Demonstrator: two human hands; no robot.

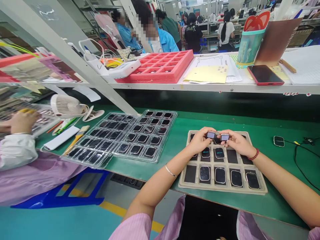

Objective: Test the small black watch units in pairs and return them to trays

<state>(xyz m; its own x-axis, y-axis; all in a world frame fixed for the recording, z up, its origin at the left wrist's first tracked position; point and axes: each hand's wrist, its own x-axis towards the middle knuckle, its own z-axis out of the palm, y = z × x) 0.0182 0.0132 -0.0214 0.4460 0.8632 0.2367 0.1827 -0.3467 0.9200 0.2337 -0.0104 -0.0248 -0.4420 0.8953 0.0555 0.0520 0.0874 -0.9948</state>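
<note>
While above the beige tray [221, 188], one watch [210, 134] in left hand [200, 140], another watch [224, 137] in right hand [237, 141].

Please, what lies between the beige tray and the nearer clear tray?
The head view shows bare table between the beige tray and clear tray; the left forearm is above its near part.

The watches [225, 137] look glossy, metal-edged; the tray [222, 189] matt plastic; the clear trays [142, 157] shiny plastic; the counter [180, 122] smooth.
</note>
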